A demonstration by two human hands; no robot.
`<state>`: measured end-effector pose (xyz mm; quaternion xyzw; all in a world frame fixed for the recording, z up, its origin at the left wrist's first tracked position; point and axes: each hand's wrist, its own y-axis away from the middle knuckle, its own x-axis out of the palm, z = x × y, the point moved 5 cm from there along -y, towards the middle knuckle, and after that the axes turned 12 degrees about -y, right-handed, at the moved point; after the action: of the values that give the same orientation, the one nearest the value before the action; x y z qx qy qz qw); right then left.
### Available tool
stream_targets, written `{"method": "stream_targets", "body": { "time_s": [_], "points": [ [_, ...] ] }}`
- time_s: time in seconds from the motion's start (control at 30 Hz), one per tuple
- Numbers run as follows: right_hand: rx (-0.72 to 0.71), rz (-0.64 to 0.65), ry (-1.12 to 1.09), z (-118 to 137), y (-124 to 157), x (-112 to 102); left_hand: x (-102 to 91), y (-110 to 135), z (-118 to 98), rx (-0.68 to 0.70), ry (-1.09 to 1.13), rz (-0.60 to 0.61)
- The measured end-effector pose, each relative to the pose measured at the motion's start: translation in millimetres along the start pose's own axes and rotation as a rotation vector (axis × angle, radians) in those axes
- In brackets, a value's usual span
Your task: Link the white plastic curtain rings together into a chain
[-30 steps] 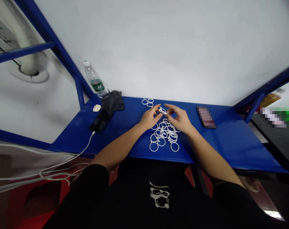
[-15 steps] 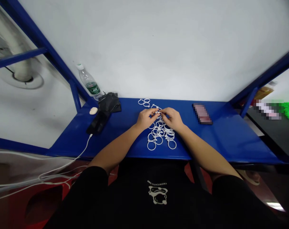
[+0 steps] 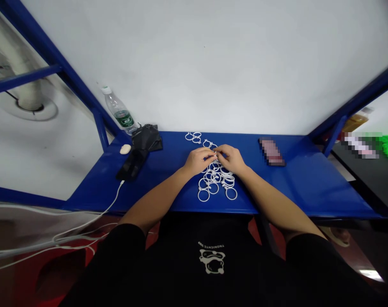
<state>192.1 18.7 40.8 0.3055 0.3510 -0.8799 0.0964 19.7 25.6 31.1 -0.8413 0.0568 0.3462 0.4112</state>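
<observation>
1. Head view, nearest first: our two bare forearms run from the black shirt (image 3: 209,256) out over the front edge of the flat blue metal table (image 3: 296,187).
2. A loose pile of thin white plastic rings (image 3: 215,184) lies on the table between our wrists. The rings overlap, and several look linked.
3. Just past the pile, the left hand (image 3: 197,161) and right hand (image 3: 233,158) are brought together with their fingertips touching. Both seem pinched on a single white ring (image 3: 215,154), which is too small for us to make out the grip.
4. Handling judgement: the rings look very light, thin, fairly stiff and smooth, so they are likely to slip or snag on neighbours. We would grip one by the rim, between thumb and forefinger.
5. Farther out, a few separate white rings (image 3: 193,136) lie by the wall.
6. Far left: a black phone (image 3: 130,165) on a white cable (image 3: 112,202), a small white oval object (image 3: 125,149), a crumpled black pouch (image 3: 146,137) and a clear plastic bottle with a green label (image 3: 119,111).
7. Far right: a blurred flat device (image 3: 271,152), well apart from our hands.
</observation>
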Motion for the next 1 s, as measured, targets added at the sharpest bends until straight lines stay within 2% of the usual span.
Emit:
{"method": "stream_targets", "body": {
  "time_s": [0.17, 0.33, 0.47, 0.57, 0.63, 0.77, 1.0],
  "points": [
    [0.009, 0.034, 0.006, -7.8, -0.4, 3.1, -3.2, -1.5, -3.8, 0.004, -0.018, 0.037],
    [0.04, 0.048, 0.036, -27.0, -3.2, 2.2, -0.4, -1.0, 0.2, -0.06, -0.037, 0.092],
    [0.039, 0.141, 0.049, -44.2, -3.9, 9.5, 12.7, 0.9, 10.7, -0.132, -0.045, 0.275],
    [0.043, 0.239, 0.072, -49.9, -2.4, 16.4, 19.8, 2.0, 12.6, -0.099, -0.076, 0.386],
    [0.052, 0.265, 0.086, -49.3, -1.9, 17.4, 19.9, 2.0, 11.4, -0.077, -0.078, 0.386],
    [0.091, 0.237, 0.144, -44.5, -2.9, 13.1, 17.5, 1.9, 9.2, -0.071, -0.08, 0.349],
    [0.176, 0.202, 0.19, -44.9, -3.3, 10.0, 16.9, 1.4, 18.7, -0.145, -0.102, 0.282]
  ]
}}
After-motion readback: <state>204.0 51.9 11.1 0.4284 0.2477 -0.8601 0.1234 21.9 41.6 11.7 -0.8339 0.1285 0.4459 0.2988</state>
